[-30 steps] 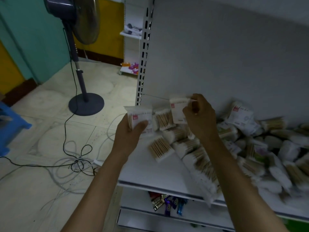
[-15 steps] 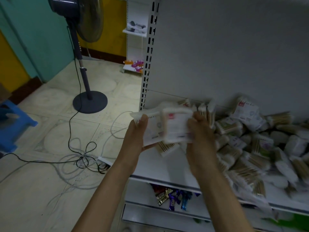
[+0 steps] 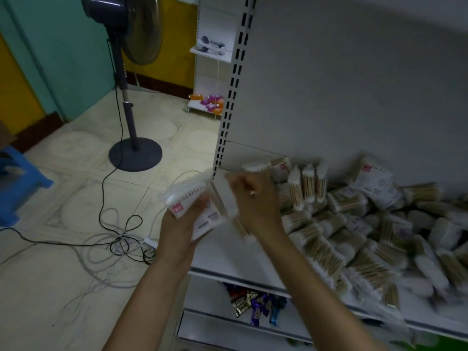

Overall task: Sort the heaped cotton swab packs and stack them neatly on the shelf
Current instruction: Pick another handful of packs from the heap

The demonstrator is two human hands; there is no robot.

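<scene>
My left hand (image 3: 182, 224) grips a small stack of cotton swab packs (image 3: 192, 198), white plastic with red labels, just off the left end of the white shelf (image 3: 235, 257). My right hand (image 3: 255, 201) is beside that stack, fingers curled and blurred by motion; a blurred pack shows under it, and I cannot tell whether the hand holds it. A few packs (image 3: 306, 183) stand upright in a short row at the back of the shelf. A big loose heap of swab packs (image 3: 379, 236) covers the shelf's middle and right.
A slotted upright post (image 3: 228, 110) marks the shelf's left edge, with a grey back panel behind. The lower shelf holds wrapped snacks (image 3: 255, 305). On the floor to the left are a standing fan (image 3: 131, 97), tangled cables (image 3: 119, 236) and a blue stool (image 3: 17, 178).
My right hand lifted a pack from the back of the shelf and brought it against the stack in my left hand. The view shifted right, showing more of the heap.
</scene>
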